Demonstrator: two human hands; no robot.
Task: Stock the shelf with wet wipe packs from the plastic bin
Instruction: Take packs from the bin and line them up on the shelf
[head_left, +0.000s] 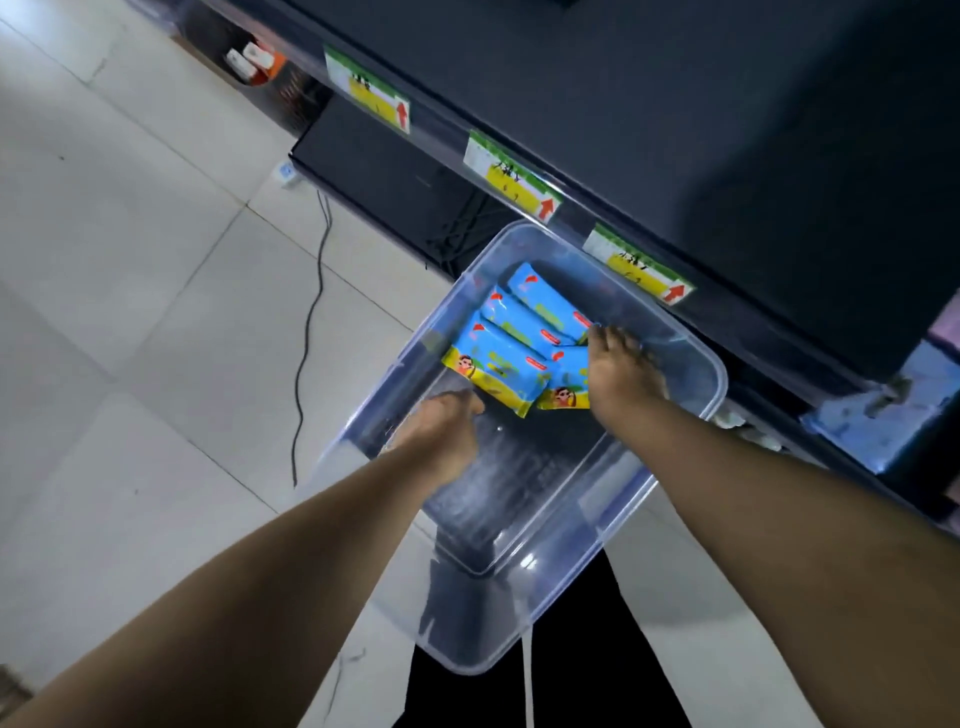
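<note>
At the bottom of the frame a person's dark trousers (571, 686) are showing under a clear plastic bin (457, 623), which is sitting in the lower centre with its far end tucked beneath the shelf edge. Both bare forearms are reaching into it from the lower corners.

The left hand (441, 421) is lying at the yellow end of the nearest pack with its fingers bent; I cannot tell whether they are pinching it. The right hand (618, 374) is gripping the rightmost pack, its thumb lying over the top and its fingers curling down the far side.

The wet wipe packs (498, 358), blue with yellow ends, are lying side by side in the far half of the bin, touching one another.

Pale floor tiles (130, 338) are filling the left half of the frame, and a black cable (311, 338) is trailing across them up to a white plug block (288, 174).

The dark shelf (675, 104) is running diagonally across the upper right, overhanging the bin's far rim, and green-and-yellow price labels (511, 174) with red arrows are sitting along its front edge. At the right edge, blurred blue packets (883, 421) are lying on a lower level. In the upper left a dark basket (254, 62) is holding small white and orange items.
</note>
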